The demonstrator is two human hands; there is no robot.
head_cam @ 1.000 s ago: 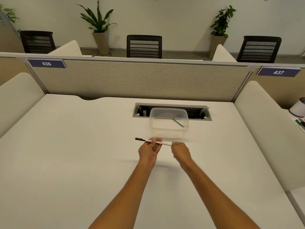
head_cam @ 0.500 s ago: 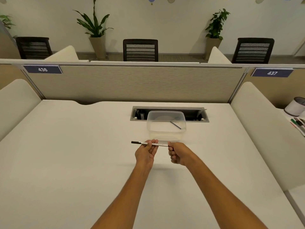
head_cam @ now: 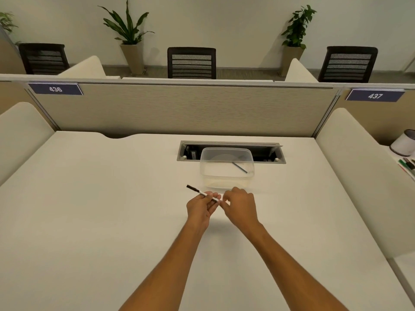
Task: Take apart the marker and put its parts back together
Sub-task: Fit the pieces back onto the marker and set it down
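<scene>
A thin white marker [head_cam: 201, 193] with a black cap at its far-left end is held above the desk. My left hand [head_cam: 201, 209] grips its white barrel from below, fingers curled around it. My right hand [head_cam: 239, 206] pinches the barrel's right end, which its fingers hide. The marker slants up to the left. A thin dark rod [head_cam: 239, 167], apparently a marker part, lies inside the clear plastic box [head_cam: 226, 182] just beyond my hands.
An open cable tray [head_cam: 278, 159] is cut into the white desk [head_cam: 112, 209] behind the box. Grey partitions enclose the desk. On the neighbouring desk at right stand a white cup [head_cam: 403, 145] and pens [head_cam: 407, 164].
The marker has tilted, cap end now raised to the left. My right hand has rolled over the barrel's right end and moved closer to my left hand.
</scene>
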